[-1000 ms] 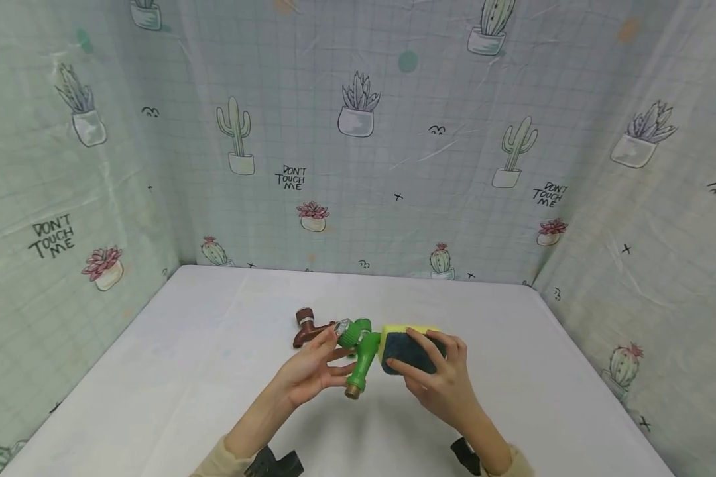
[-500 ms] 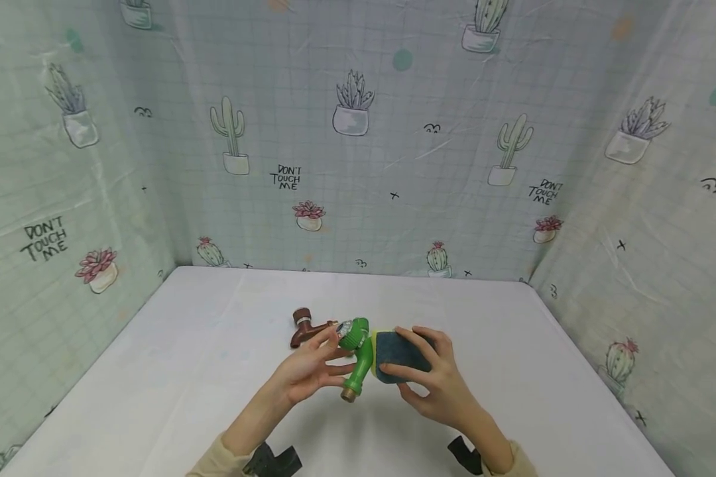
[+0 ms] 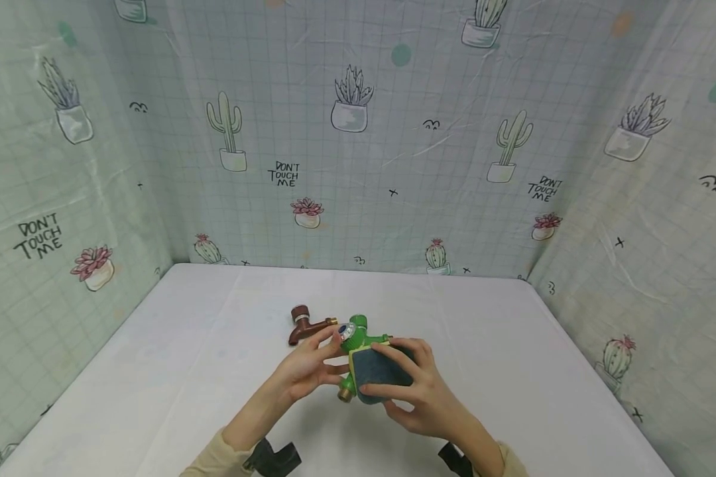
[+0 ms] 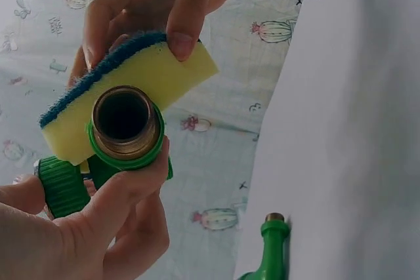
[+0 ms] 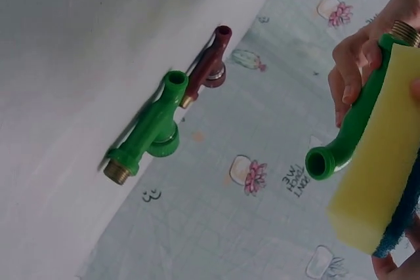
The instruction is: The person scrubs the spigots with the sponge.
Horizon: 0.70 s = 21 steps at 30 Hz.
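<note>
My left hand (image 3: 304, 374) grips a green tap (image 3: 360, 338) with a brass threaded end, holding it above the table. In my right hand (image 3: 423, 391) is a sponge (image 3: 382, 374) with a yellow foam side and a dark blue scouring side. The yellow foam (image 5: 377, 155) lies against the body of the held tap (image 5: 357, 113) in the right wrist view. From the left wrist, the tap's open threaded end (image 4: 125, 122) faces the camera, with the sponge (image 4: 157, 73) just behind it. The head view shows the scouring side, which covers part of the tap.
On the white table (image 3: 227, 331), a brown tap (image 3: 304, 324) lies beyond my left hand. A second green tap (image 5: 147, 129) lies beside it, mostly hidden in the head view. Cactus-printed curtain (image 3: 358, 179) encloses the table at the back and sides.
My right hand has moved the sponge left and down along the held tap, so it now covers more of the tap's body. The left hand has stayed nearly in place.
</note>
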### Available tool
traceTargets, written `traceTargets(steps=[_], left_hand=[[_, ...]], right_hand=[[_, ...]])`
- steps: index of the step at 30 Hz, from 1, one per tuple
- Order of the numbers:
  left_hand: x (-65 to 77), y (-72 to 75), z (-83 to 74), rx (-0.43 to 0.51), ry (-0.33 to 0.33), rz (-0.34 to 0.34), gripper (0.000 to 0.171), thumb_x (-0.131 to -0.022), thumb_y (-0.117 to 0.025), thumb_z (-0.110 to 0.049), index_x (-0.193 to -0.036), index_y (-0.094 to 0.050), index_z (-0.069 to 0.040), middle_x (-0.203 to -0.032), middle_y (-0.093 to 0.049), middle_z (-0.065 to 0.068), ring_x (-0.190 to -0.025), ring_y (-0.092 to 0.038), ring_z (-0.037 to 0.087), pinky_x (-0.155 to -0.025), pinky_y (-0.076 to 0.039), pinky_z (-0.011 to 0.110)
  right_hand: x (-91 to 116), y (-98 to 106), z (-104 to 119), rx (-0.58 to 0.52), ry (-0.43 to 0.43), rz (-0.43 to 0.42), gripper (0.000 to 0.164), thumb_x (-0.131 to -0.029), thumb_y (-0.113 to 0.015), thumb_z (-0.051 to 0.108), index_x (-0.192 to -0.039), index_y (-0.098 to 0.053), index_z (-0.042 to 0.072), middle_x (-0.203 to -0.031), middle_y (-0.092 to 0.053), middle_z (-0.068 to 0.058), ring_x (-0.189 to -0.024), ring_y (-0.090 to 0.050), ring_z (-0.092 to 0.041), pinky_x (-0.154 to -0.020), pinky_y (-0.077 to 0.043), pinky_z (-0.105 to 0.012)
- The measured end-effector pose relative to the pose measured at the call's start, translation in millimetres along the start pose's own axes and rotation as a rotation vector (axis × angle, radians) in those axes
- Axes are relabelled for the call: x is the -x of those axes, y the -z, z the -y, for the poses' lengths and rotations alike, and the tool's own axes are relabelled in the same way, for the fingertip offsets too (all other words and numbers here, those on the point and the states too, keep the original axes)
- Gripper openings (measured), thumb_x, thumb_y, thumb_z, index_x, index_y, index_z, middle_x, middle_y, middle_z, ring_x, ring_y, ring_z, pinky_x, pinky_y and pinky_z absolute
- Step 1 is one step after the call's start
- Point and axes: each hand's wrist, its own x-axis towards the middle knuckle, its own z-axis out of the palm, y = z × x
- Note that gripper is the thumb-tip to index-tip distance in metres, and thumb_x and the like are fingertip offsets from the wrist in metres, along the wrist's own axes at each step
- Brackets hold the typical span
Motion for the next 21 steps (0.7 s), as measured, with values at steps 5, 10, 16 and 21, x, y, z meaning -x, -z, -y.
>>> traceTargets(steps=[5, 10, 16, 21], left_hand=[[0.8, -0.8, 0.2, -0.054, -0.005, 0.015, 0.068, -0.087, -0.049, -0.041, -0.139, -0.022, -0.007, -0.13, -0.033, 0.027, -0.116, -0.039, 0.053, -0.083, -0.046, 0.054], [1.4, -1.4, -2.4, -0.084, -0.017, 0.046, 0.063, -0.086, -0.053, -0.039, -0.136, -0.028, -0.009, -0.138, -0.02, 0.028, -0.116, -0.034, 0.057, -0.084, -0.043, 0.058], [0.5, -4.3, -2.8, -0.196, -0.052, 0.035, 0.059, -0.086, -0.054, -0.038, -0.132, -0.033, -0.007, -0.129, -0.034, 0.033, -0.112, -0.044, 0.051, -0.084, -0.046, 0.053], [1.4, -3.9, -1.5, -0.261, -0.083, 0.009, 0.06, -0.087, -0.052, -0.039, -0.134, -0.032, -0.007, -0.128, -0.036, 0.033, -0.109, -0.049, 0.047, -0.08, -0.05, 0.048]], right_hand=[[3, 4, -7, 0.033, 0.04, 0.062, 0.054, -0.062, -0.074, 0.018, -0.109, -0.06, 0.039, -0.132, -0.045, -0.01, -0.116, -0.036, -0.033, -0.092, -0.027, -0.05], [4, 9, -6, 0.009, 0.026, 0.114, 0.056, -0.059, -0.075, 0.017, -0.107, -0.06, 0.04, -0.134, -0.044, -0.007, -0.118, -0.035, -0.032, -0.093, -0.026, -0.051], [-2, 9, 2, -0.073, 0.006, 0.172, 0.053, -0.062, -0.074, 0.019, -0.107, -0.059, 0.043, -0.134, -0.044, -0.002, -0.119, -0.034, -0.026, -0.089, -0.031, -0.048], [-2, 10, 3, -0.036, -0.022, 0.195, 0.052, -0.062, -0.074, 0.022, -0.106, -0.058, 0.045, -0.132, -0.045, -0.001, -0.116, -0.034, -0.023, -0.086, -0.034, -0.046]])
